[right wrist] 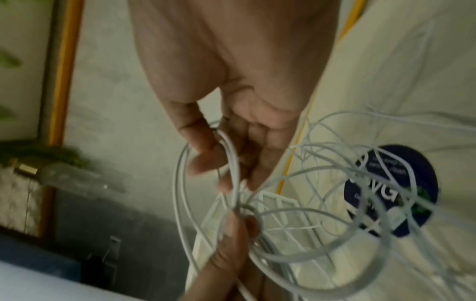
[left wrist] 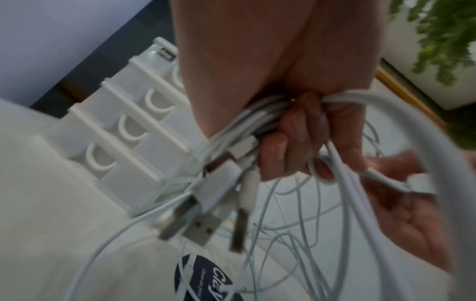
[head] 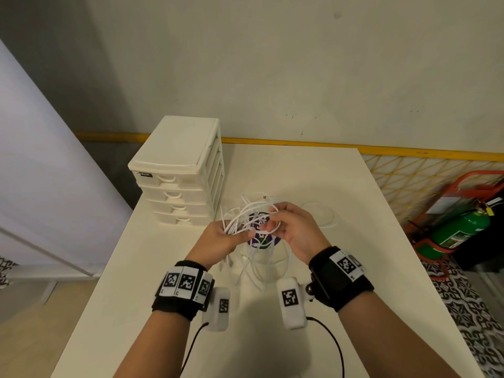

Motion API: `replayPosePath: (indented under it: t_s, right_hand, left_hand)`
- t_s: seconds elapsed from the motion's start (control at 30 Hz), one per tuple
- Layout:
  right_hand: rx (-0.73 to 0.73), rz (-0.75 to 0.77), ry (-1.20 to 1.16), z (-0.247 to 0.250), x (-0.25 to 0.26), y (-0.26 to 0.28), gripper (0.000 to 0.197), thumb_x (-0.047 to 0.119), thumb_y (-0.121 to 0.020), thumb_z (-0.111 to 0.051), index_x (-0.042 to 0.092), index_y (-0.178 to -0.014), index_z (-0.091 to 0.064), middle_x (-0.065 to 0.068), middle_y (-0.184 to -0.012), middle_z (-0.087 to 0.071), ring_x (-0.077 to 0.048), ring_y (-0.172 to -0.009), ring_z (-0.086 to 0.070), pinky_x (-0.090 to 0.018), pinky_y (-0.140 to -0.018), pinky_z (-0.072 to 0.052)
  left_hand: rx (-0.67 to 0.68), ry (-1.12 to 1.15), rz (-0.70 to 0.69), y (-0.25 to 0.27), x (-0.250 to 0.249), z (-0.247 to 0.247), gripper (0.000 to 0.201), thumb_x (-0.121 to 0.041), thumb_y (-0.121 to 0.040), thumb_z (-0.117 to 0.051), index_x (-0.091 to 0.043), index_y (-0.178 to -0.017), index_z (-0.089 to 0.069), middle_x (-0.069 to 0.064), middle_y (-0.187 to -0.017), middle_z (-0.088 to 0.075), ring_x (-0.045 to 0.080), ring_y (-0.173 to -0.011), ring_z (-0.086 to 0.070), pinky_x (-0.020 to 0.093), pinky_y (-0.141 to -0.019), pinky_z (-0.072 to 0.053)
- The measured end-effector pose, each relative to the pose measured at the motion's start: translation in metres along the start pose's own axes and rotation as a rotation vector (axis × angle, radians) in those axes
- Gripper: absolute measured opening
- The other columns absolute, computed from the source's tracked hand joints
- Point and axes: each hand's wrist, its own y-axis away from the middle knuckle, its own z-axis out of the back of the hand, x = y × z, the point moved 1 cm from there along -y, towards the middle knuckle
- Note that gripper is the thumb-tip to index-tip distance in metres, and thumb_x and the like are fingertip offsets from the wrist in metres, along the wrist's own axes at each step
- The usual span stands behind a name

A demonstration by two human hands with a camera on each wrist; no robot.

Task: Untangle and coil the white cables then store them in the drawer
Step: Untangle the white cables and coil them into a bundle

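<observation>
A tangle of white cables (head: 246, 216) hangs between my two hands above the white table (head: 341, 296). My left hand (head: 240, 234) grips a bundle of strands; in the left wrist view its curled fingers (left wrist: 291, 142) hold the cables, and several USB plugs (left wrist: 201, 226) dangle below. My right hand (head: 268, 223) pinches a loop of cable (right wrist: 229, 163) between thumb and fingers. The white drawer unit (head: 177, 170) stands at the table's back left, its drawers pushed in.
A round dark blue labelled container (head: 262, 238) sits on the table under the cables. A clear round lid (head: 321, 216) lies to the right of the hands. A green fire extinguisher (head: 458, 230) stands on the floor beyond the table's right edge.
</observation>
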Motion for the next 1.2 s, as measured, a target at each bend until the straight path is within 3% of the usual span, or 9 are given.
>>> replayPosePath:
  t_s: [0.1,0.27,0.37,0.47,0.57,0.77,0.93,1.1,1.2]
  right_hand:
    - [0.037,0.004,-0.113,0.0,-0.005,0.0,0.023,-0.011,-0.086,-0.046,0.007,-0.078,-0.058,-0.001,-0.045,-0.039,-0.016,-0.045,-0.039,-0.029,-0.058,-0.039]
    - [0.085,0.024,-0.127,-0.002,-0.012,0.0,0.024,-0.013,-0.086,-0.048,0.009,-0.093,-0.054,0.006,-0.044,-0.036,-0.007,-0.037,-0.024,-0.023,-0.045,-0.022]
    - [0.082,-0.036,0.117,0.008,-0.005,-0.003,0.017,-0.003,-0.087,-0.057,0.011,-0.096,-0.058,0.007,-0.044,-0.032,-0.006,-0.034,-0.021,-0.017,-0.038,-0.017]
    - [0.049,0.03,0.591,0.026,-0.002,-0.007,0.01,0.011,-0.081,-0.07,0.013,-0.09,-0.067,0.003,-0.053,-0.049,-0.007,-0.035,-0.034,-0.02,-0.038,-0.029]
    - [0.075,0.149,0.797,0.032,-0.005,-0.008,0.013,0.013,-0.076,-0.076,0.011,-0.087,-0.07,0.001,-0.064,-0.064,-0.001,-0.05,-0.056,-0.009,-0.053,-0.042]
    - [0.107,0.073,0.608,0.036,-0.006,-0.003,0.013,0.018,-0.084,-0.067,0.005,-0.087,-0.069,0.007,-0.053,-0.056,-0.006,-0.049,-0.05,-0.017,-0.063,-0.045]
    - [0.007,0.037,0.35,0.043,0.006,-0.005,0.009,0.009,-0.087,-0.062,0.008,-0.081,-0.069,0.004,-0.043,-0.038,-0.011,-0.038,-0.028,-0.022,-0.043,-0.03]
    - [-0.187,0.032,0.411,0.071,-0.004,-0.009,0.01,0.015,-0.088,-0.063,0.008,-0.094,-0.066,-0.002,-0.053,-0.056,-0.019,-0.047,-0.05,-0.024,-0.043,-0.038]
    - [-0.189,-0.061,0.462,0.077,-0.009,-0.007,0.019,0.019,-0.082,-0.07,0.008,-0.097,-0.064,-0.006,-0.068,-0.062,-0.017,-0.052,-0.059,-0.026,-0.047,-0.047]
  left_hand:
    - [0.009,-0.019,0.016,0.0,0.005,0.005,0.039,-0.018,-0.08,-0.077,-0.033,-0.046,-0.064,-0.009,-0.044,-0.04,0.01,-0.044,-0.032,0.025,-0.047,-0.028]
    - [0.069,-0.143,-0.055,0.004,0.0,0.002,0.014,-0.007,-0.08,-0.073,-0.018,-0.073,-0.069,-0.013,-0.047,-0.057,-0.003,-0.043,-0.045,0.013,-0.047,-0.036]
    - [-0.01,-0.234,-0.071,0.0,0.006,0.006,0.007,-0.01,-0.081,-0.071,-0.008,-0.075,-0.07,-0.001,-0.062,-0.062,0.008,-0.055,-0.05,0.021,-0.055,-0.039]
    - [-0.111,-0.304,-0.077,-0.003,0.011,0.015,0.025,-0.009,-0.082,-0.067,-0.013,-0.059,-0.058,-0.001,-0.053,-0.051,0.007,-0.048,-0.043,0.012,-0.045,-0.033]
    - [-0.138,-0.374,-0.081,-0.004,0.012,0.015,0.03,-0.008,-0.082,-0.066,-0.013,-0.057,-0.051,-0.001,-0.051,-0.047,0.01,-0.049,-0.041,0.013,-0.044,-0.031]
    - [0.035,-0.254,0.001,-0.006,0.016,0.018,0.024,-0.027,-0.066,-0.087,-0.014,-0.075,-0.069,-0.014,-0.049,-0.059,-0.003,-0.047,-0.052,0.014,-0.051,-0.039]
    - [0.062,-0.162,0.047,0.002,0.018,0.018,0.064,-0.073,-0.064,-0.064,-0.013,-0.083,-0.073,-0.007,-0.049,-0.045,0.01,-0.046,-0.043,0.025,-0.053,-0.037]
    - [-0.136,-0.195,0.039,-0.004,0.013,0.032,0.043,-0.049,-0.086,-0.063,-0.009,-0.072,-0.07,0.001,-0.045,-0.045,0.009,-0.038,-0.042,0.024,-0.044,-0.039]
    - [-0.273,-0.12,0.082,-0.007,0.013,0.033,0.049,-0.054,-0.082,-0.065,-0.008,-0.067,-0.067,0.007,-0.05,-0.05,0.016,-0.046,-0.047,0.024,-0.048,-0.039]
